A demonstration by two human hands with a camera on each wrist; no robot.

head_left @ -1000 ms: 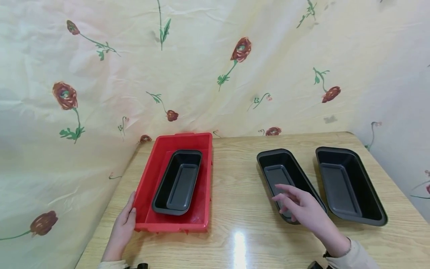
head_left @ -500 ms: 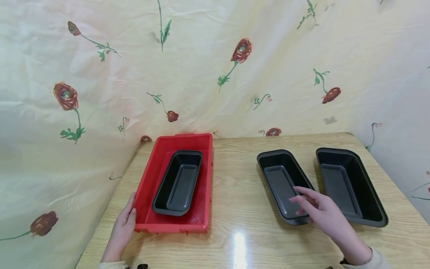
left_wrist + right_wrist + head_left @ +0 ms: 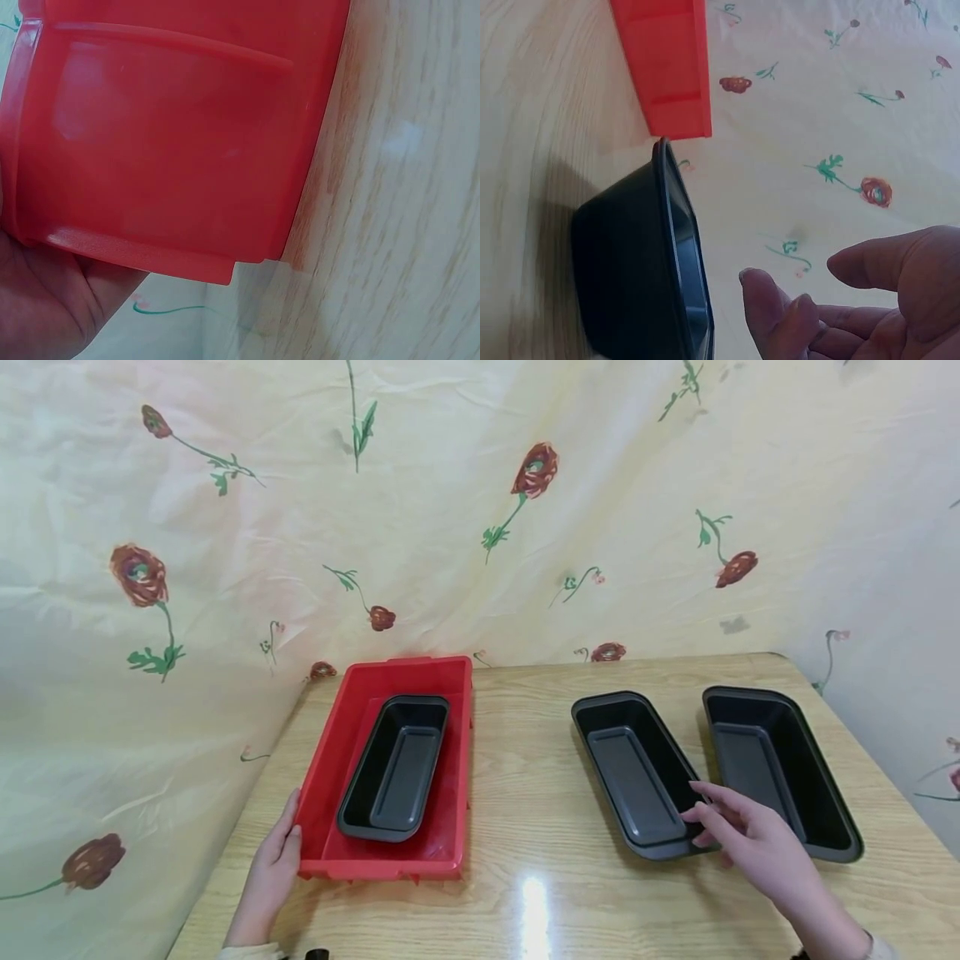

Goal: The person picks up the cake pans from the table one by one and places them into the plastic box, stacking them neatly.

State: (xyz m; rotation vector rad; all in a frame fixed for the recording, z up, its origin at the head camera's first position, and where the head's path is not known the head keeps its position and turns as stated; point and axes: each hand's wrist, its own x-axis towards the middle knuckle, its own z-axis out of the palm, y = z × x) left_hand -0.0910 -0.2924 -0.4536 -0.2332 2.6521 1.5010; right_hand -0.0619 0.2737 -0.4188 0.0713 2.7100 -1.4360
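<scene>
A red plastic tray [image 3: 324, 785] stands at the left of the table with a black loaf pan [image 3: 405, 777] inside it. My left hand [image 3: 272, 868] grips the tray's left rim by the near corner; the left wrist view has this hand [image 3: 52, 307] at the tray's edge [image 3: 172, 255]. On the right, another black loaf pan [image 3: 630, 777] sits slightly turned. Over its near right corner is my right hand [image 3: 757, 843], fingers loosely bent. The right wrist view finds that hand [image 3: 870, 315] holding nothing, a gap separating its fingertips from the pan [image 3: 622, 277].
A third, wider black pan [image 3: 757, 768] lies right of the middle one, partly behind my right hand. All of it stands on a light wooden table [image 3: 525, 793]. Flower-patterned cloth [image 3: 450, 510] hangs behind the table and on both sides.
My right hand has moved right, from above the middle pan's inside to its near right corner. The left hand, the tray and the pans have stayed in place.
</scene>
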